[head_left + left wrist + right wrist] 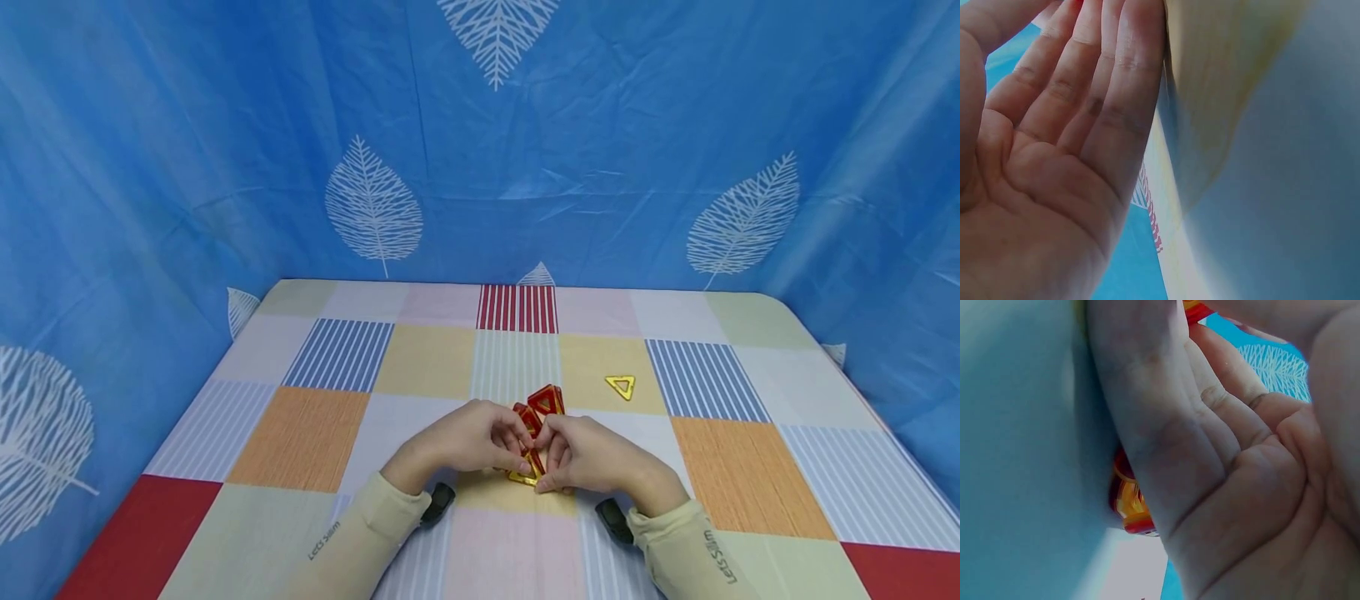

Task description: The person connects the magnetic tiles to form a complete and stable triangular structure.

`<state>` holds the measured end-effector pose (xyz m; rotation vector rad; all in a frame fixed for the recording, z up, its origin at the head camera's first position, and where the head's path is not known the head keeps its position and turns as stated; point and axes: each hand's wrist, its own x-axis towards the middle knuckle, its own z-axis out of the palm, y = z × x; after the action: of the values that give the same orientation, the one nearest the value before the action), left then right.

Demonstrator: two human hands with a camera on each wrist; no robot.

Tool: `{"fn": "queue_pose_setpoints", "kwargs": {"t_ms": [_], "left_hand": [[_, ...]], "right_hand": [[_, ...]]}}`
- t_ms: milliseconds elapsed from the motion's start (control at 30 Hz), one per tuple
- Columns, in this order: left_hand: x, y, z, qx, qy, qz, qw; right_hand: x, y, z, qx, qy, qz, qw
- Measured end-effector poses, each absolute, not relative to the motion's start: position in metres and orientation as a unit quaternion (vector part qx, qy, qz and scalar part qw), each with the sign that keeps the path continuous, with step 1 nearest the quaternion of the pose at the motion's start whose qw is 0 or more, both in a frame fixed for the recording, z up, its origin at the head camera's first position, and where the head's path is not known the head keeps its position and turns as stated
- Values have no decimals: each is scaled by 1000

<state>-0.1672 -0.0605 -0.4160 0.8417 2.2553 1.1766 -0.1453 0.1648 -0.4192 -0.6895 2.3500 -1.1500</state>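
In the head view, a small cluster of red and yellow see-through triangular tiles [528, 419], which look like magnetic building tiles, stands between the two hands. My left hand [480, 437] pinches the cluster from the left with thumb and fingers. From the right, my right hand [596, 454] pinches its near part, close to a yellow triangular tile [525, 477] low at the front. Fingers hide much of the cluster. The left wrist view mostly shows the palm [1041, 181]. Past the right hand's edge, red and yellow tile pieces [1132, 503] show in the right wrist view.
A single yellow triangular tile [621, 386] lies flat beyond the right hand. The table has a patchwork cloth [300, 442]. A blue curtain with white leaf prints [600, 167] hangs behind and along both sides.
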Motion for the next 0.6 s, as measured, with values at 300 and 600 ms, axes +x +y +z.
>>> {"fn": "queue_pose_setpoints", "kwargs": {"t_ms": [300, 600], "left_hand": [[-168, -62, -415, 321, 806, 434, 243], [-168, -67, -413, 302, 810, 427, 265]], "right_hand": [[-144, 165, -418, -248, 853, -406, 214], [-143, 164, -415, -238, 850, -425, 200]]}}
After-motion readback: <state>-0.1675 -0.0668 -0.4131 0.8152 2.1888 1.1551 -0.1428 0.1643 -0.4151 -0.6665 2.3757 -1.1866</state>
